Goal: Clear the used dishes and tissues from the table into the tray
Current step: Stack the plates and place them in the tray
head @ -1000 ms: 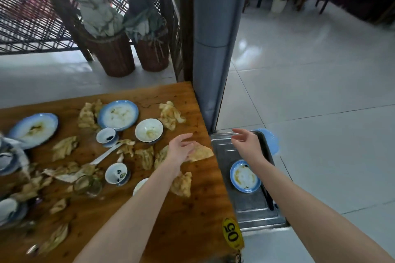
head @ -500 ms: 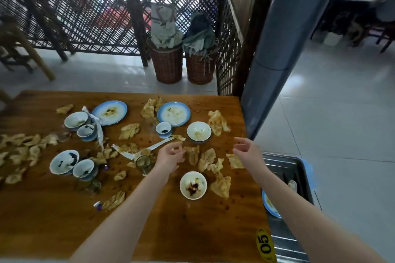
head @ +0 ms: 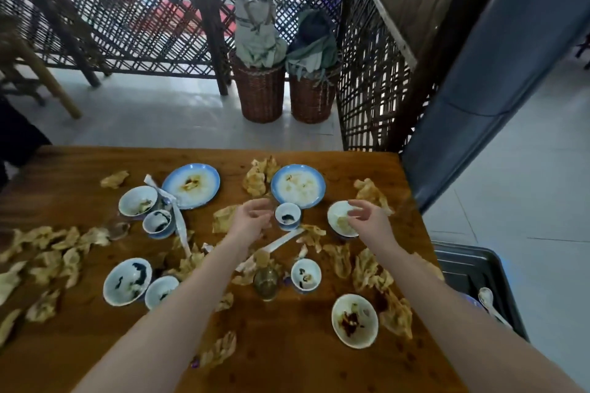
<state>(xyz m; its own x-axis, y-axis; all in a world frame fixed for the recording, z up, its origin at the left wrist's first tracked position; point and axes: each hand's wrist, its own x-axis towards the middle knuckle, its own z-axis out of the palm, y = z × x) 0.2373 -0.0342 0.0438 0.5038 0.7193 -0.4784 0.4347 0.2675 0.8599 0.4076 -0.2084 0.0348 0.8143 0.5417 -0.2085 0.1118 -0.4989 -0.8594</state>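
A wooden table (head: 287,360) carries several used blue-rimmed dishes and many crumpled yellowish tissues. My left hand (head: 250,220) hovers with loosely curled fingers just left of a small cup (head: 288,216), holding nothing. My right hand (head: 367,217) hangs over a small white bowl (head: 338,220), fingers relaxed, empty. A blue-rimmed plate (head: 298,185) lies just beyond the cup, another plate (head: 191,185) further left. The metal tray (head: 459,265) sits off the table's right edge with a white spoon (head: 487,297) in it.
A white spoon (head: 281,241) and a small glass (head: 265,281) lie between my forearms. More bowls (head: 127,281) and a sauce-stained bowl (head: 354,319) sit nearer me. Two wicker baskets (head: 261,89) stand behind the table, a grey pillar (head: 495,89) at right.
Both hands moved away from the tray, leftward and farther over the table, reaching the cup and small bowl. My view swung left, so the tray slid to the right edge.
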